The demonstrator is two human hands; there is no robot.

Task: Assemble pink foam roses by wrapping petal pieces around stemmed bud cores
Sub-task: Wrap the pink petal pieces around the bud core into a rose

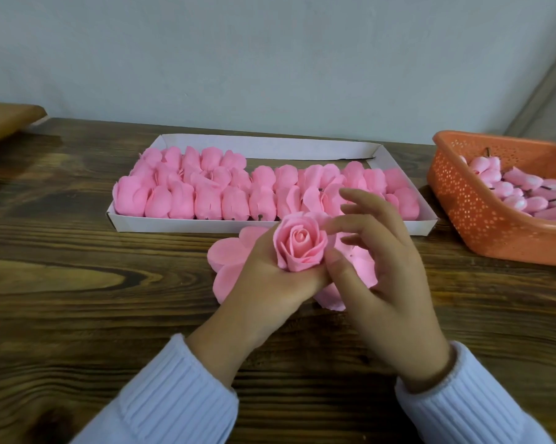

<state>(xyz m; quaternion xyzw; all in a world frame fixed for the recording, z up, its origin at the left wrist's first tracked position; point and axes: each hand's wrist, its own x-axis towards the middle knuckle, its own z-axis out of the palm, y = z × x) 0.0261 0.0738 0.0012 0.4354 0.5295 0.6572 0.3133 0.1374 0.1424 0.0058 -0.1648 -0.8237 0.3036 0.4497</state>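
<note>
Nearest, two pale ribbed sleeves come in from the bottom edge over the wooden table [78, 257]. The left hand [270, 280] grasps the rose [300, 248] from below and left, fingers curled under its base. The bloom opens upward toward the camera, so its long axis likely runs down into that palm; the stem is hidden.

The right hand [385, 270] sits just right of the rose with its fingers fanned and loose, wrapped round nothing. Its thumb tip touches the rose's right flank and the forefinger tip is just beside the upper right petal.

Key relation: the rose lies between the hands, held by the left, and its free side faces the right. Shaping or pressing the outer petals looks like the right hand's job.

Flat petal pieces [228, 256] lie on the table directly under both hands, with lobes showing at left and between the wrists. Either hand could drop onto them, though the free right one is the likelier picker.

Just beyond is a white tray [270, 147] packed with rows of wrapped pink roses [206, 200], with a bare strip at its far right. Placing the rose there looks like a short forward reach.

At far right, well apart, an orange basket [482, 216] holds stemmed bud cores [520, 187]. It is on the right hand's side.
</note>
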